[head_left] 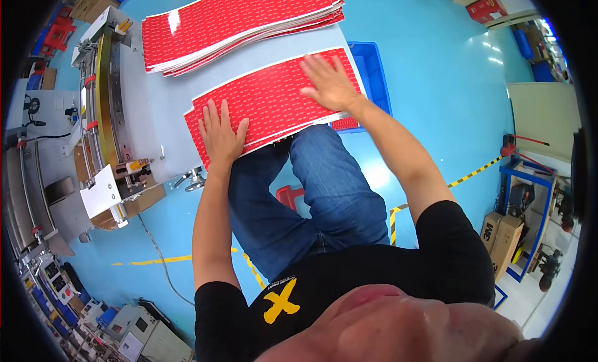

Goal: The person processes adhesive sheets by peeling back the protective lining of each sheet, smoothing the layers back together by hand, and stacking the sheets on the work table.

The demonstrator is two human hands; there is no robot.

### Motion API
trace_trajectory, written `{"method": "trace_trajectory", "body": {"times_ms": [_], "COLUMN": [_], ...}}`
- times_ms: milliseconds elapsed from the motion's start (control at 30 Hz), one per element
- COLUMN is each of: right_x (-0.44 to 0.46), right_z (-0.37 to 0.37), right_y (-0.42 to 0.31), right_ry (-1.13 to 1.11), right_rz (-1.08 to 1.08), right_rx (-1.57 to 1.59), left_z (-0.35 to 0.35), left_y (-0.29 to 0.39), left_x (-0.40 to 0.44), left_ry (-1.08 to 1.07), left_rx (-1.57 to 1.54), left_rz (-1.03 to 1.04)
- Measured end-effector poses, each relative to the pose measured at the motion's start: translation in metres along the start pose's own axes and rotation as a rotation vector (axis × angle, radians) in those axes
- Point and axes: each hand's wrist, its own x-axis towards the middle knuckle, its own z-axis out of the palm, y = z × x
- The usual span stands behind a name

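Our left hand and right hand spread wide over opposite ends of the near red sheets, apparently steadying them.

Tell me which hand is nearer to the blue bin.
Right. The right hand is on the end of the red sheets beside the blue bin; the left hand is at their opposite end, farther away.

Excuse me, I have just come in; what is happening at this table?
A seated person has both palms down on the near red sheets, each with an open grip: the left hand at the left end, the right hand near the right end. Farther back on the table lies a thicker pile of similar sheets.
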Motion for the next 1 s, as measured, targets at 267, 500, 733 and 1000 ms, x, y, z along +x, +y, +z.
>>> {"method": "trace_trajectory", "body": {"times_ms": [267, 500, 733, 1000], "right_x": [-0.021, -0.031, -0.022, -0.033], "right_z": [0.011, 0.026, 0.012, 0.012], "right_y": [0.046, 0.039, 0.026, 0.036], "right_ry": [0.076, 0.136, 0.068, 0.262], "right_rz": [0.226, 0.342, 0.217, 0.24], "right_rx": [-0.01, -0.009, -0.02, 0.167], "left_z": [0.003, -0.012, -0.009, -0.05], "left_y": [-0.016, -0.052, -0.044, -0.023], "left_x": [-0.002, -0.026, -0.014, 0.054], "left_ry": [0.087, 0.108, 0.123, 0.42], "left_rx": [-0.109, -0.201, -0.158, -0.089], "left_rz": [-0.037, -0.319, -0.214, -0.056]}}
